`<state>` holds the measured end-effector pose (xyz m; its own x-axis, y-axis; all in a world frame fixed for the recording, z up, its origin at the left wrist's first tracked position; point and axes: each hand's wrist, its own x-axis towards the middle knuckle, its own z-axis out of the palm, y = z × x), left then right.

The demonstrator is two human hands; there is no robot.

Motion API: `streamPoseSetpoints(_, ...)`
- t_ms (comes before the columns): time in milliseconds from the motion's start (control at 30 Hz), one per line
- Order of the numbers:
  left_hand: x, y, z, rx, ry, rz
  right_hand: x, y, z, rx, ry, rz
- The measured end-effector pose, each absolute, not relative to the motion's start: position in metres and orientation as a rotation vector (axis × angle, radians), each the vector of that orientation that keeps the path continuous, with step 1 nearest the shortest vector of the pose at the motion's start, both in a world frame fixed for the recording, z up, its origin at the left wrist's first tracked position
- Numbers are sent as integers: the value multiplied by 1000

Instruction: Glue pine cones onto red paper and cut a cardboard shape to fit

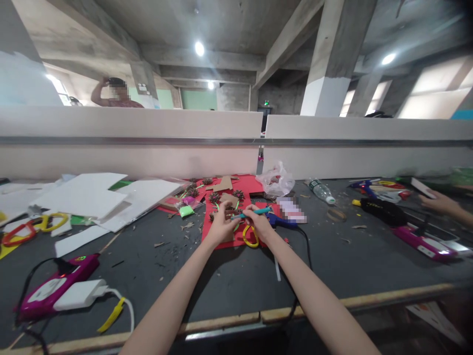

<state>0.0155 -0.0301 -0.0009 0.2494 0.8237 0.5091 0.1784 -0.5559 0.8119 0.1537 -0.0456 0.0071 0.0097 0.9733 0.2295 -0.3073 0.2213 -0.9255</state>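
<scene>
Red paper lies mid-table with brown pine cones and cardboard pieces on it. My right hand is closed around a teal pen-like tool, whose tip points left. Over the paper's front part, my left hand curls with thumb and fingers around something small beside that tip; what it holds is too small to name. A yellow scissor handle shows between my hands. A blue glue gun lies just right of my right hand.
White sheets and scissors are at the left, a magenta power strip at the near left. A plastic bag, bottle and black-and-magenta item are rightward. Another person's hand is at the far right.
</scene>
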Motion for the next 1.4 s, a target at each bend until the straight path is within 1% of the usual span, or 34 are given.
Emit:
streamPoseSetpoints(167,15,-38,-2,2401,939,1135,150,-51,6,-823,-1326,1119)
streamPoseSetpoints(300,13,-39,-3,2494,1062,1058,150,-51,6,-893,-1371,1090)
streamPoseSetpoints(433,12,-36,-6,2568,1090,1066,151,-49,3,-932,-1470,1060)
streamPoseSetpoints(533,12,-35,-7,2578,1060,1036,150,-46,0,-910,-1495,1033)
streamPoseSetpoints(833,9,-45,10,2517,1084,880,146,-49,5,-866,-1340,1131)
streamPoseSetpoints(1133,10,-41,8,2528,1106,876,149,-43,1,-839,-1259,1114)
streamPoseSetpoints(1333,10,-43,9,2521,1112,874,150,-42,2,-886,-1168,954)
streamPoseSetpoints(1400,10,-43,10,2501,1105,874,150,-42,3,-872,-1185,1011)
